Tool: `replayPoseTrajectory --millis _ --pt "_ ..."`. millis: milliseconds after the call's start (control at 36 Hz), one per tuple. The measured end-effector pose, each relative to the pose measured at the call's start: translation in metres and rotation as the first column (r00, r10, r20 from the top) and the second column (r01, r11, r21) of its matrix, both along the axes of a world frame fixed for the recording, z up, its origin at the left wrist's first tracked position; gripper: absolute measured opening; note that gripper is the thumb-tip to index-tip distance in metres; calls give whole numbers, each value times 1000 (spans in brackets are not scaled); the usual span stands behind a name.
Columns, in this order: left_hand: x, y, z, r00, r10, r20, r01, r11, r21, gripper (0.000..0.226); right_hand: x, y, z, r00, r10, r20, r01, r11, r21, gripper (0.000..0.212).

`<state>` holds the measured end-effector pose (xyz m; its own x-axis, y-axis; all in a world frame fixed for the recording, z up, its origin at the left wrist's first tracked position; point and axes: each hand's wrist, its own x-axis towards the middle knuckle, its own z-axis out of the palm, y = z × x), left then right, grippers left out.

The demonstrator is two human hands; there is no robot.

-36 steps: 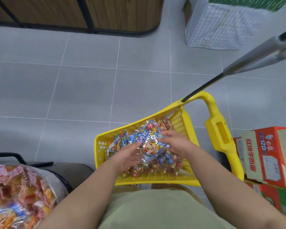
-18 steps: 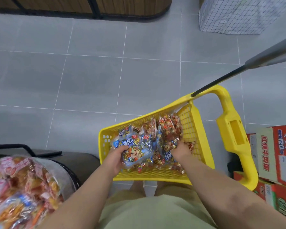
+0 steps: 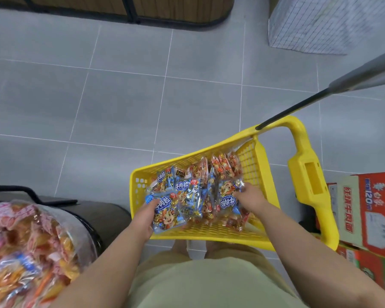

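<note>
Grip is no longer shared on one packet: a blue packet (image 3: 167,213) is held by the left hand (image 3: 146,215) at the basket's (image 3: 231,237) near left corner, and a second packet (image 3: 228,196) is pinched by the right hand (image 3: 250,196) near its right wall. Arranging is judged underway.

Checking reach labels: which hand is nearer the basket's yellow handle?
Right. Right hand grips a snack bag near the handle; left hand holds a blue packet by the opposite basket wall.
</note>
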<state>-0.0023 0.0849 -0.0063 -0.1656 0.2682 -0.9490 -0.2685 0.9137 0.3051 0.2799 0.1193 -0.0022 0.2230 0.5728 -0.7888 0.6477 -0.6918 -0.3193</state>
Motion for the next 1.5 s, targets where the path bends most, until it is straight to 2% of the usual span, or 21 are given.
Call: replayPoseTrajectory --millis 83,167,278,361,417,500,556,583,667,722,778,861,1028,1139,1278,1389,1500 --pt "3 2 0 999 -9 36 9 1000 14 32 8 5 20 984 -73 -164 74 997 5 19" --pt "9 5 5 996 -11 86 10 1000 18 30 6 10 38 942 -86 -326 78 996 -39 26" --pt "18 10 8 980 -15 197 5 999 50 42 -8 15 46 807 -197 -556 107 976 -191 5" --pt "23 11 11 952 -50 303 25 996 86 57 -29 15 44 737 -253 -627 131 963 -235 7" --pt "23 11 14 924 -72 376 33 993 110 56 -47 11 40 720 -255 -645 119 961 -248 5" --pt "19 7 17 927 -75 367 27 990 135 62 -69 7 33 705 -252 -663 101 961 -258 8" --pt "14 6 16 943 -72 325 23 988 152 66 -76 5 27 711 -270 -650 142 960 -243 8" --pt "11 5 14 953 -62 296 16 988 155 67 -78 5 21 745 -263 -613 172 964 -205 12" --pt "2 3 11 973 17 232 -48 991 129 56 -74 5 -2 939 -176 -294 199 979 50 24" --pt "-3 1 11 977 54 209 -78 991 109 46 -69 7 -14 980 -171 -101 185 972 145 38" --pt "-9 -3 10 978 71 195 -90 992 89 43 -66 9 -24 992 -122 -27 125 985 119 57" --pt "-16 -10 8 982 85 171 -97 993 61 41 -69 14 -34 999 -28 -33 29 999 20 73" --pt "-27 -20 5 982 123 141 -129 991 31 34 -82 22 -36 992 115 46 -115 993 -18 53" --pt "-30 -20 2 986 100 132 -105 994 34 35 -79 16 -39 988 142 64 -142 990 -18 56" --pt "-32 -13 1 991 67 119 -75 995 60 41 -65 1 -43 996 -52 74 43 993 108 29" --pt "-33 -6 4 990 39 136 -49 996 74 43 -47 -6 -36 987 -153 39 140 961 238 30" --pt "-34 1 4 991 10 136 -21 996 82 42 -32 -5 -14 974 -216 -69 225 888 400 22"
